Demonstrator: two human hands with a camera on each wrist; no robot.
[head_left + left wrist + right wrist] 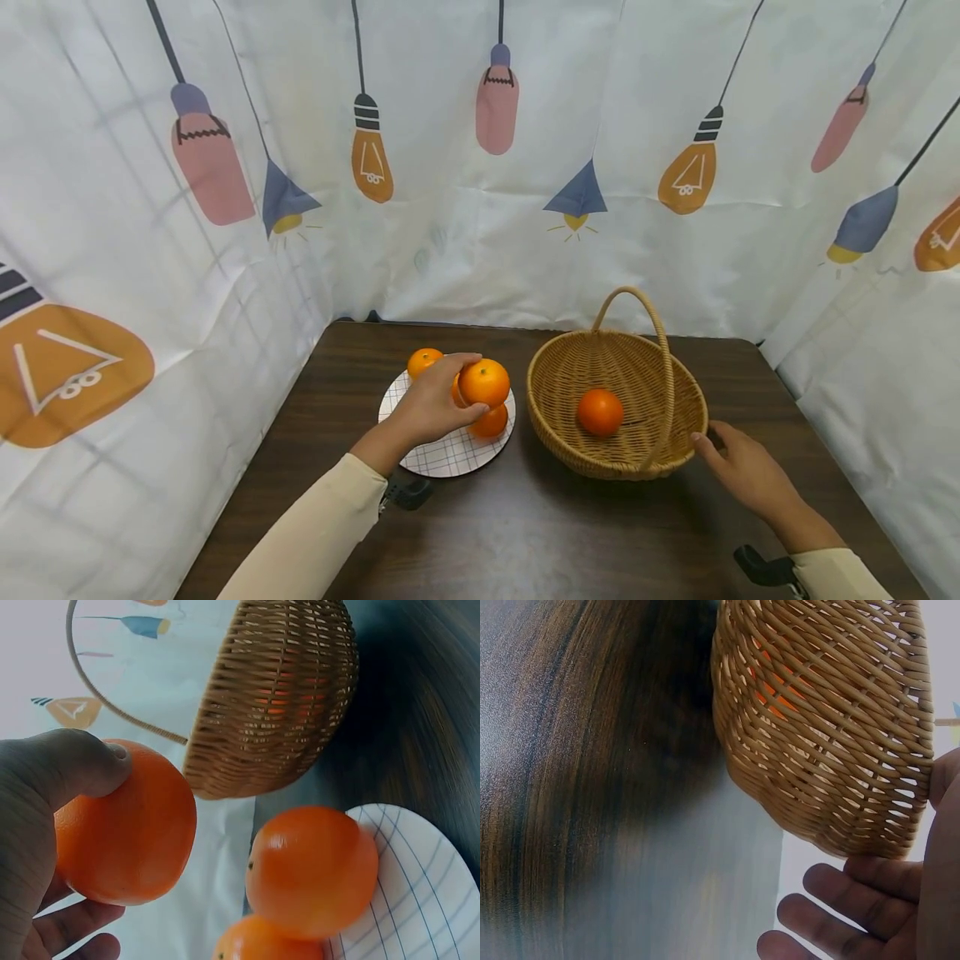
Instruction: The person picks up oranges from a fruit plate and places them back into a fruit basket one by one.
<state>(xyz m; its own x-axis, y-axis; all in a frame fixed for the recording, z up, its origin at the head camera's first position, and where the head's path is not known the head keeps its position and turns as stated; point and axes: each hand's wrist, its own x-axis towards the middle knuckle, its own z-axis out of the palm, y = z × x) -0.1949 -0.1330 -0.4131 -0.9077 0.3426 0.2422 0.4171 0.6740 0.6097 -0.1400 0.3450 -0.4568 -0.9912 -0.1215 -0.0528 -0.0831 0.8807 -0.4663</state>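
Note:
My left hand grips an orange between thumb and fingers, raised over the plate. On the white checked plate sit more oranges: one at the back left, one at the right, and one partly hidden behind the held fruit. To the right stands a wicker basket with a tall arched handle; a single orange lies inside. At the basket's right rim, my right hand holds the edge with thumb and forefinger, the other fingers spread below in the right wrist view.
Everything stands on a dark brown wooden table. White fabric printed with lamps and bulbs hangs behind it and along both sides. The basket handle arches above the rim. A dark strap device is on the left wrist.

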